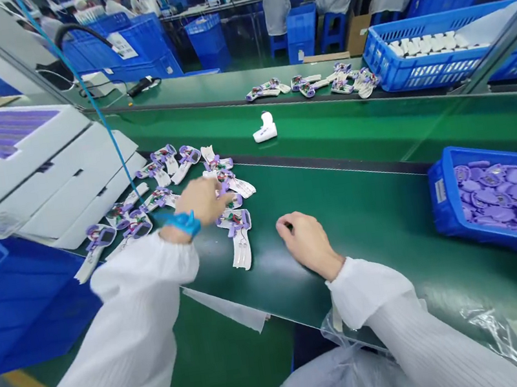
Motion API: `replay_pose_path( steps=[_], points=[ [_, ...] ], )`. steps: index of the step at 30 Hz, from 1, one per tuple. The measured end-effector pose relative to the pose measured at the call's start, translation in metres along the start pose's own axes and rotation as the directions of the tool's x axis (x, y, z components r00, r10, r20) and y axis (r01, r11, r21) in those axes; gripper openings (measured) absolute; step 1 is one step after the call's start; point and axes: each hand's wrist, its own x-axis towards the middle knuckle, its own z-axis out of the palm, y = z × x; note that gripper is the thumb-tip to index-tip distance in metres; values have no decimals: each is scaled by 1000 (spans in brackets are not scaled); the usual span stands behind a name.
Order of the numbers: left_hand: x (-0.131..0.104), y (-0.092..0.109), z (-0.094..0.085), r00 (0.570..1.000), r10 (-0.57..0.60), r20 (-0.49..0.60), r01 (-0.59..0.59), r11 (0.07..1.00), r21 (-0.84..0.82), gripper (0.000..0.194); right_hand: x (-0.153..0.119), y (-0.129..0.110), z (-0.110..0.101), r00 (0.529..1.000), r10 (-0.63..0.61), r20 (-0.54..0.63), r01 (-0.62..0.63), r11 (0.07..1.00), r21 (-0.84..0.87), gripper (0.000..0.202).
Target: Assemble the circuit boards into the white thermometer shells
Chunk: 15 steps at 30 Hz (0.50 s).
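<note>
Poises left hand palm-down, half-bent and blurred, over white-and-purple gadgets; cannot tell whether gripping. Look light, stiff and smooth, probably fragile along the open side; best pinched across the long white handle, right of that hand. Has right hand farther right, low over the green table, curled narrow; cannot tell whether empty.
</note>
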Motion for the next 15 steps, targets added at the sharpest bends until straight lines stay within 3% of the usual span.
replay_pose_path(
  steps=[4, 6, 8, 11, 13, 15],
  points=[
    [-69, -14, 32, 997, 16, 77, -19, 999, 34, 40, -7, -29, 31, 999, -23, 48, 29, 992, -126, 41],
    [-86, -10, 41, 995, -5, 104, 5, 1000, -3, 54, -17, -34, 38, 996, -28, 80, 45, 972, -230, 36],
    [-95, 0, 44, 980, 45, 195, -25, 994, -103, 59, -31, -28, 34, 992, -55, 116, 84, 961, -262, 24],
    [-107, 28, 45, 890, 236, 391, -64, 912, -405, 41, -59, -1, 2, 990, -112, 90, 122, 986, -110, 19],
    [-120, 54, 48, 851, 350, 391, -60, 806, -589, 31, -81, 20, -30, 993, -105, 62, 100, 991, 86, 27],
    [-136, 84, 55, 855, 427, 295, -120, 716, -688, 25, -102, 34, -61, 997, -64, 40, 53, 968, 246, 34]
  ],
)
